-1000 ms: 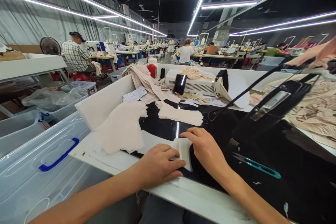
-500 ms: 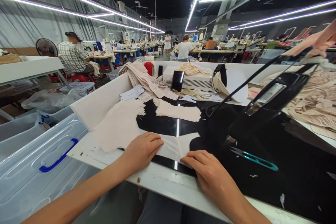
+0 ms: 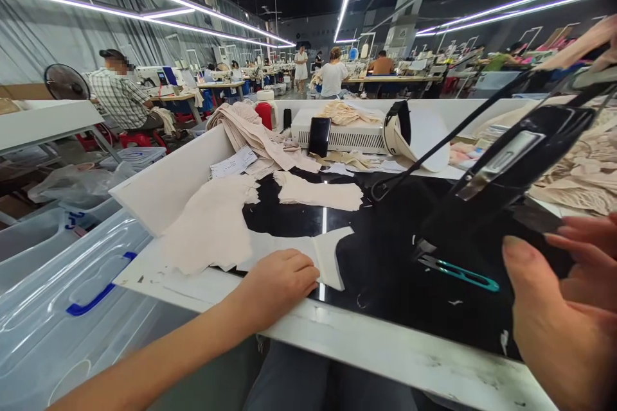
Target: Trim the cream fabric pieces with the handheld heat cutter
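Note:
My left hand [image 3: 279, 286] lies over the front edge of a cream fabric piece [image 3: 330, 255] on the glossy black tabletop. Its fingers are close together and slightly bent, and its thumb is hidden. The piece has a paler band at its right end. My right hand [image 3: 563, 308] is raised at the right edge, blurred, with thumb and fingers apart and nothing visible between them. Left of it lie teal thread snips [image 3: 465, 275]. A black device with a silver panel [image 3: 501, 164] stands just beyond that hand.
Stacks of cream cut pieces [image 3: 209, 225] and a smaller stack [image 3: 321, 192] lie farther back. A phone [image 3: 319, 136] leans against a white vented box [image 3: 347, 128]. Heaped cream fabric [image 3: 578, 167] is at the right; clear plastic bins [image 3: 101, 295] stand at the left. People work at sewing machines beyond.
My right hand has let go of the fabric piece and moved right, up off the table. My left hand has slid right along the piece's front edge. The view has tilted slightly down.

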The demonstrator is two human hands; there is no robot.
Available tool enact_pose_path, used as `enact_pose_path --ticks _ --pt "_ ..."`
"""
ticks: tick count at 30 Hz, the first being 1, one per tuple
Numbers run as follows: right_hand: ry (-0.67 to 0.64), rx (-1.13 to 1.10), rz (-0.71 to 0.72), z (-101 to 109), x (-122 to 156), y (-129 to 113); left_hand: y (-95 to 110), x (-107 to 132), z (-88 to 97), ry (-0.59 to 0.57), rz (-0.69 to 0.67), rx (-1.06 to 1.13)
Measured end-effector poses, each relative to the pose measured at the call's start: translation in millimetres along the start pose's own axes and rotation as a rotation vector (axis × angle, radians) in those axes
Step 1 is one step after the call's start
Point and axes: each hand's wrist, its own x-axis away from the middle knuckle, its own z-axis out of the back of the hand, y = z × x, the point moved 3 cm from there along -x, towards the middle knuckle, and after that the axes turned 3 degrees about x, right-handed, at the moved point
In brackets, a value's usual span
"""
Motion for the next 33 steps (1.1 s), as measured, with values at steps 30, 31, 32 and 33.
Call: enact_pose_path --ticks 30,31,32,33 --pt "-0.209 -0.869 -0.212 -101.0 20.2 -88.7 5.4 -28.5 -27.3 -0.004 0.040 0.321" --pt "-0.209 -0.878 -0.209 -102.3 21.7 -91.0 5.4 -28.3 -28.0 -0.010 0.040 0.319" --pt "-0.206 -0.885 -0.210 -103.4 22.9 -92.4 5.4 -28.4 -28.6 -0.015 0.042 0.317" --pt "-0.202 -0.889 -0.216 -104.5 23.8 -92.8 5.5 -28.5 -29.2 -0.019 0.045 0.317"
